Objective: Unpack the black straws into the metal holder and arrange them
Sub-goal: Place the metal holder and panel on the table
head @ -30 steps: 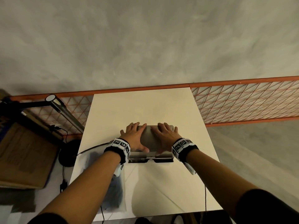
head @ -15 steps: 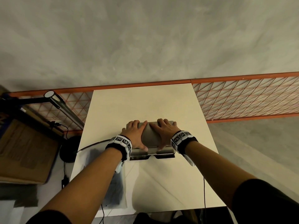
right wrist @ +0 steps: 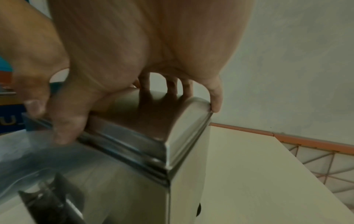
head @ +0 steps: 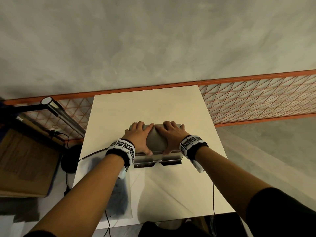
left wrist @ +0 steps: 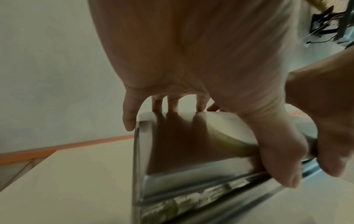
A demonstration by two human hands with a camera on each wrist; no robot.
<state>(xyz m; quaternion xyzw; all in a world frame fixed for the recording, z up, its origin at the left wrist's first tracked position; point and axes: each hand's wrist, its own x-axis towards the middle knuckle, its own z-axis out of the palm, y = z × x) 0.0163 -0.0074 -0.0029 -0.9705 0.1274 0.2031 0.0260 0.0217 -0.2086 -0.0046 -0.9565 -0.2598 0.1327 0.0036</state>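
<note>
The metal holder (head: 156, 142) is a steel box with a curved lid, standing mid-table. My left hand (head: 143, 138) grips the lid's left half and my right hand (head: 169, 138) grips the right half. On each hand the fingers hook over the far edge and the thumb sits on the near edge. The left wrist view shows the lid (left wrist: 191, 144) under the left hand (left wrist: 191, 53). The right wrist view shows the same lid (right wrist: 153, 121) under the right hand (right wrist: 143, 45). A clear bag of black straws (head: 118, 199) lies at the table's left front, partly under my left forearm.
The cream table (head: 153, 103) ends at an orange mesh fence (head: 256, 100) along a grey wall. A lamp bar (head: 54, 108) and a cardboard box (head: 25, 159) stand off the table's left side. Cables run along the left and right front edges.
Both hands stay on the holder's lid in the same grip. The holder sits slightly higher in the head view; nothing else differs.
</note>
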